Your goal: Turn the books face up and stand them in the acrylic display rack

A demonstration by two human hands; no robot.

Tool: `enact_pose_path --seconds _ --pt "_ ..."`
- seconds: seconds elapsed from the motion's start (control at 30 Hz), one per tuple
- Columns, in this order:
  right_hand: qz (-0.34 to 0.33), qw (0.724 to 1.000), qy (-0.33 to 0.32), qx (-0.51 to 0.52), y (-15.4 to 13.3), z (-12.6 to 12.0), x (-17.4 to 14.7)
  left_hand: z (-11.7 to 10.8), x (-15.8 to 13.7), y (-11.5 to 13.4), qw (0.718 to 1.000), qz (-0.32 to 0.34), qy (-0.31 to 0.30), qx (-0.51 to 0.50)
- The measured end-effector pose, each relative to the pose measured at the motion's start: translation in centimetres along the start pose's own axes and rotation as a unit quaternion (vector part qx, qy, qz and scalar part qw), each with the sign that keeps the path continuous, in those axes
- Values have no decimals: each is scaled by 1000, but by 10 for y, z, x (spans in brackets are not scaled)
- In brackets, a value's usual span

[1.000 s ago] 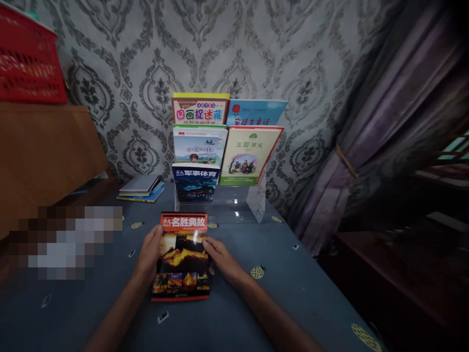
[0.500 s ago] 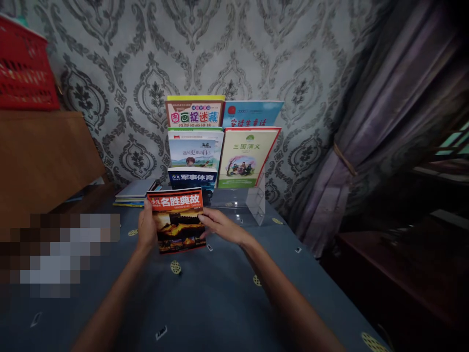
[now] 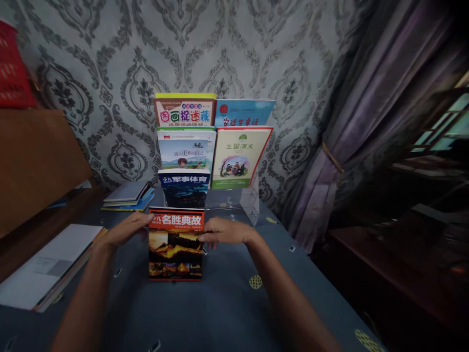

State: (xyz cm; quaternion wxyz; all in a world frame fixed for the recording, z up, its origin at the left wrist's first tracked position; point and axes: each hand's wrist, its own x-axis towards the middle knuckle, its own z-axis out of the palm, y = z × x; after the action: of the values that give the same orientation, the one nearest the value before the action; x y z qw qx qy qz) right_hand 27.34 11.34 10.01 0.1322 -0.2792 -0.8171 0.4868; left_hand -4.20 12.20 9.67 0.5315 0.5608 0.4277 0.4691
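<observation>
A book with an orange title band and a golden wall on its cover [image 3: 176,249] stands upright, facing me, between my hands. My left hand [image 3: 130,229] grips its upper left edge, thumb on the front. On its right edge my right hand [image 3: 225,231] closes, with the fingers partly behind the cover. Just beyond stands a clear tiered book rack [image 3: 250,203]. It holds a dark blue book [image 3: 185,189] low on the left, a landscape-covered book [image 3: 186,151] above it, a green and cream book [image 3: 240,159], a brown picture book [image 3: 185,112] and a light blue book [image 3: 245,111].
Several books lie in a small pile [image 3: 128,194] left of the rack. A white-topped stack [image 3: 51,264] lies at the near left. A brown box [image 3: 36,151] carries a red basket [image 3: 14,68]. A tied curtain [image 3: 322,176] hangs right of the blue tablecloth [image 3: 234,313].
The orange-banded book has come lower and nearer to me, and now stands straighter. Both hands still hold its sides. The view has shifted, showing more of the near-left stack.
</observation>
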Motion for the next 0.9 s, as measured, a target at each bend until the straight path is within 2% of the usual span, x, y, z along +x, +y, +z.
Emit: enact_pose_path --seconds 0.1,0.33,0.47,0.63,0.73,0.8,0.9 --pt "3 1000 -3 13 -3 1 3 -6 -3 9 989 -96 -106 31" --pt "-30 996 52 73 -11 1 0 0 -10 25 993 -90 -77 6" --pt "-25 996 34 78 -8 0 -1 1 -14 27 991 -97 -91 32" --pt "-28 998 16 49 -10 0 -2 -2 -16 26 995 -79 -51 27" --pt "-40 998 24 48 -12 0 -3 1 -16 29 993 -69 -71 56" --pt "-47 997 39 48 -13 -1 -5 6 -17 34 992 -59 -86 67" --pt "-60 993 95 23 -17 -4 -9 18 -17 43 996 -9 -64 64"
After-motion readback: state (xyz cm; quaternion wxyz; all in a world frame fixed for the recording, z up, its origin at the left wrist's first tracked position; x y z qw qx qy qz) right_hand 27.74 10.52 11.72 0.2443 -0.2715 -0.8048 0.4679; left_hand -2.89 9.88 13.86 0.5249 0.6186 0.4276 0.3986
